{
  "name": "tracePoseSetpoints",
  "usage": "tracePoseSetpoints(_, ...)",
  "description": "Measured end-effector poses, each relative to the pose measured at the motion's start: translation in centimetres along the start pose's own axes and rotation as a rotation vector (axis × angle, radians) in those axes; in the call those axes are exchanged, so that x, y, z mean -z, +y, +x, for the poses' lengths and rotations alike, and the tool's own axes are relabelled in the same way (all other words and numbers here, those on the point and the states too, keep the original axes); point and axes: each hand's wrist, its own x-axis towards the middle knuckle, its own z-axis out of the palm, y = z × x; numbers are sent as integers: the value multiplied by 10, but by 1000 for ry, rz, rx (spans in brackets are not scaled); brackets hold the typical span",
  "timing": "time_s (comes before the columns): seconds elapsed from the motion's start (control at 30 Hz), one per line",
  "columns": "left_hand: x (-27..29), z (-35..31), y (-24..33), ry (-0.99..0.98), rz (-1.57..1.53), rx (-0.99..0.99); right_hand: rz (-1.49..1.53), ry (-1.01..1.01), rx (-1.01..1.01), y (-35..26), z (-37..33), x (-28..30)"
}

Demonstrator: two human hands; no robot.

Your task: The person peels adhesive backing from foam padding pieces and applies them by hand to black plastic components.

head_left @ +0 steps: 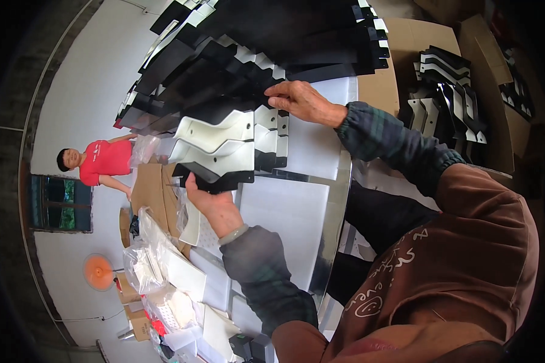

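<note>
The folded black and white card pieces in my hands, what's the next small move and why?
Probably slide the held stack toward you, off the pile. The left hand grips its near black edge from below, while the right hand only rests fingertips on the far edge, where the stack overlaps the spread of black sheets.
</note>
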Motion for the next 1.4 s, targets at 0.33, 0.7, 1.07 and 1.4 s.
tracePoseSetpoints(0.33,-15,-11,-22,-5,248,-48,-58,-42,-310,22,1,-29)
tracePoseSetpoints(0.7,-4,-20,-36,-109,86,56,207,-68,-425,23,-2,-35)
tracePoseSetpoints(1.07,1,-73,-20,-169,-18,140,265,-248,-246,-46,-94,32)
tracePoseSetpoints(1.4,-16,-116,-42,-29,163,190,-251,-258,123,-8,-108,56)
